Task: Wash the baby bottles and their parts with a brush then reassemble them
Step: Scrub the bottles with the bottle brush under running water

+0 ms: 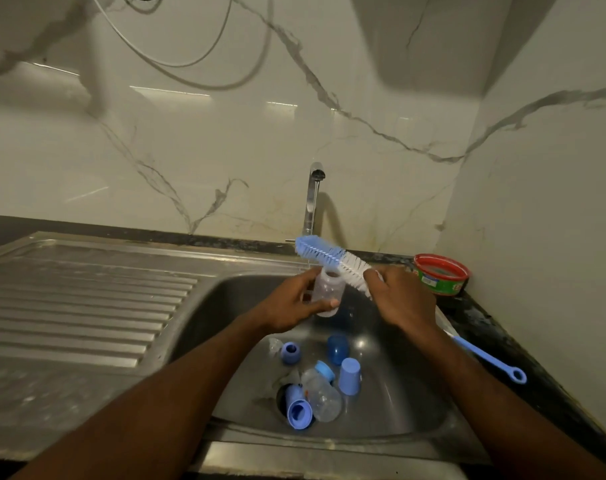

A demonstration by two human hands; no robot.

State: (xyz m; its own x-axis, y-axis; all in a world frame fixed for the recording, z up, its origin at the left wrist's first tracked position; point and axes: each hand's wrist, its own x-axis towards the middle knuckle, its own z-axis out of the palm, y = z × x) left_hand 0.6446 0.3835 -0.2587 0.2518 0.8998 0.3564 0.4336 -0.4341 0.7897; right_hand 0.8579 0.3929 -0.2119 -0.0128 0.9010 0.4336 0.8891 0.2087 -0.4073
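My left hand (291,306) grips a clear baby bottle (325,289) upright over the steel sink (225,306). My right hand (398,296) holds a blue and white bottle brush (329,256) whose bristled head points up and left, just above the bottle's open mouth. On the sink floor lie another clear bottle (322,396), a dark blue cap (338,348), a light blue cap (350,375), a blue ring (290,352) and a blue cap (298,410) lying over the drain.
The tap (313,199) stands behind the sink, with no water visible. A red and green tub (440,273) sits on the dark counter at the right. A thin blue brush handle (492,362) lies on the sink's right rim. The ridged drainboard (86,299) stretches to the left.
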